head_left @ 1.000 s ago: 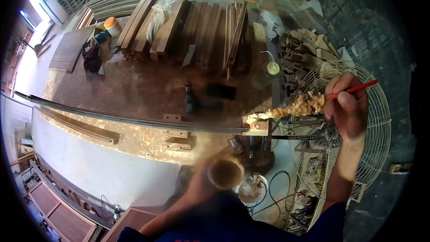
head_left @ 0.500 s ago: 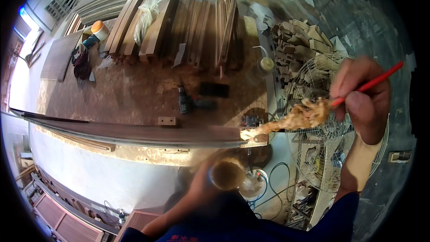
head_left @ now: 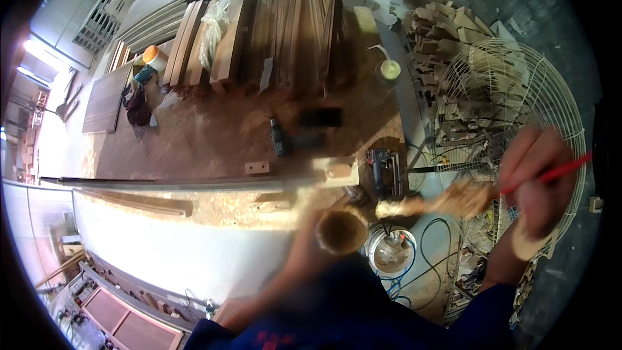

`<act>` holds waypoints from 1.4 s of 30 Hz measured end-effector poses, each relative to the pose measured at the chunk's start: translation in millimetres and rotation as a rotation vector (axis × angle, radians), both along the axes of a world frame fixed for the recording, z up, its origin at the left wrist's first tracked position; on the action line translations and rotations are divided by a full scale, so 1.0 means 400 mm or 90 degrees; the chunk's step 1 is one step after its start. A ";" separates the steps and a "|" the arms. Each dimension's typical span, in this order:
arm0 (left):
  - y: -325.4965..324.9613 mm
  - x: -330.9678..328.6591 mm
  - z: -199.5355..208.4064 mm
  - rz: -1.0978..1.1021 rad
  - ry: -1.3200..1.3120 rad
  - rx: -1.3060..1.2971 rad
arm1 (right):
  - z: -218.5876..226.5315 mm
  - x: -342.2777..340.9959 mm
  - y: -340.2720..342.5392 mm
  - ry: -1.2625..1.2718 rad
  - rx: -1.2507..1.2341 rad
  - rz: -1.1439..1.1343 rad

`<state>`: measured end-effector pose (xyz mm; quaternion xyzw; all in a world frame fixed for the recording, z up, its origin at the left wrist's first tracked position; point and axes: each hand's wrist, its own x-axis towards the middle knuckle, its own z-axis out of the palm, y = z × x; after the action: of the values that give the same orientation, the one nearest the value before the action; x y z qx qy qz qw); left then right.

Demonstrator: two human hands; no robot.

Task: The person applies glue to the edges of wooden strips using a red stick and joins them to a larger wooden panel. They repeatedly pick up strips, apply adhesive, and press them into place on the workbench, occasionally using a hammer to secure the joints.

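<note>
My right hand, somewhat blurred, is closed around the red handle of a brush. The brush is thickly crusted with tan, dried-looking matter and points left; its pale tip is just right of a round cup. My left hand, smeared by motion, grips this cup by its left side. The cup's inside looks brown. Beyond it, a long dark board lies along the bench's near side, with a pale wooden block by its right end.
On the bench are a drill, a nail gun and stacked wooden strips. A white bucket with blue hose beside it stands near my body. At right are a wire fan cage and piled wood offcuts.
The brush tip has left the board's right end and come down toward the cup. My right hand has moved lower. The view has shifted, so the bench sits differently in the picture.
</note>
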<state>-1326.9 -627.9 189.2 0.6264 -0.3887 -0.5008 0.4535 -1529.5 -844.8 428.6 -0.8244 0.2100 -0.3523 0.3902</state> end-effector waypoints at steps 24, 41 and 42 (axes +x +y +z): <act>-0.129 -0.178 -0.271 -0.107 -0.025 -0.182 | -0.775 -0.077 0.195 0.012 0.502 -0.024; 0.222 -0.068 -0.309 0.012 -0.229 0.230 | -1.485 0.035 -0.450 -0.035 0.340 -0.169; 0.231 -0.055 -0.302 0.013 -0.238 0.239 | -1.508 0.012 -0.447 0.028 0.299 -0.202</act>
<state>-1349.0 -535.4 68.4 0.7852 -0.3597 -0.4350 0.2548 -1524.7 -1023.8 -174.4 -0.6755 0.4205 -0.3326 0.5062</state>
